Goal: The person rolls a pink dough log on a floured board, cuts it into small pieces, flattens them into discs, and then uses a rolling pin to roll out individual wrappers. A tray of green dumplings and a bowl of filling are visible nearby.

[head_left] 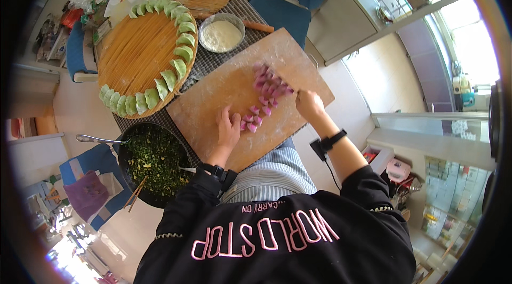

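Note:
Several small pieces of purple-and-white dough (251, 120) lie in a slanting band across the floured wooden board (208, 96). At the band's far end the dough pieces (272, 82) are blurred. My left hand (230, 129) is on the board at the near end of the band, its thumb beside the closest pieces and its fingers apart; I see nothing in it. Over the board's right side, my right hand (310, 105) is curled, with its fingertips next to the far pieces. Whether it holds anything is hidden by the fingers and the blur.
Green dumplings (184, 53) line the rim of a round slatted tray (140, 56). Beyond the board are a bowl of flour (222, 36) and a rolling pin (259, 26). Front left, a dark pan of chopped green filling (156, 164) holds chopsticks (136, 193) and a spoon (98, 139).

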A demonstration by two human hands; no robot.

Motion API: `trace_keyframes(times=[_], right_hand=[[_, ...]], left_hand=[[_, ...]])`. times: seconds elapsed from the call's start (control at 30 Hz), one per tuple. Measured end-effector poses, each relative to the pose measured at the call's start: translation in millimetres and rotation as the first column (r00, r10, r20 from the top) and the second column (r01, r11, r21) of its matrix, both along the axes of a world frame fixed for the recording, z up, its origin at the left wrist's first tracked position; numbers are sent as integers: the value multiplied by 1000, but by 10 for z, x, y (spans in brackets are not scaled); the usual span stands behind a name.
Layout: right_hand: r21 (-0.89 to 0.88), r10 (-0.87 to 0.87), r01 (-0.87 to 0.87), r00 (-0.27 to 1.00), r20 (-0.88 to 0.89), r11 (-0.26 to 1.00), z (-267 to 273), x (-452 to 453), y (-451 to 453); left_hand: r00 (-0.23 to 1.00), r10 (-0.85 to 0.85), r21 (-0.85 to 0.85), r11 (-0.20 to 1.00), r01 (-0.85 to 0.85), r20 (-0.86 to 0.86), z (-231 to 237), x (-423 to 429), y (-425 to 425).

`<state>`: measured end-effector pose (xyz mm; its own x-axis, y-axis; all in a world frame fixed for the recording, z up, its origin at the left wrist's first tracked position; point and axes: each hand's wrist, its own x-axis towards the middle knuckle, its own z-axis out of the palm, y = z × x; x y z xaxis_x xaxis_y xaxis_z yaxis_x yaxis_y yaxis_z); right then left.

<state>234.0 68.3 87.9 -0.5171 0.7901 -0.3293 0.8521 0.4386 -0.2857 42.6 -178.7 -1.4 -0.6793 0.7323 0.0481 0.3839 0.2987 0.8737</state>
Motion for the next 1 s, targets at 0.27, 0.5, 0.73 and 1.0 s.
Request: trace_keyframes(times=[0.27, 0.5, 0.73, 1.0], right_hand=[[151, 86, -43, 953, -291, 988, 115, -450, 1117], [289, 548, -475, 790, -276, 831, -542, -2491, 2477], [287, 751, -709, 517, -410, 644, -1002, -3413, 2507], [64, 848, -900, 380, -369, 431, -308, -3317, 1427]], left_hand=[[989, 149, -106, 983, -149, -1, -1, -439, 743], [930, 309, -409, 836, -366, -200, 13, -485, 1545], [898, 386, -529, 728, -436, -210, 229, -150, 1454], [624, 748, -233, 581, -780, -225, 235, 183, 785]])
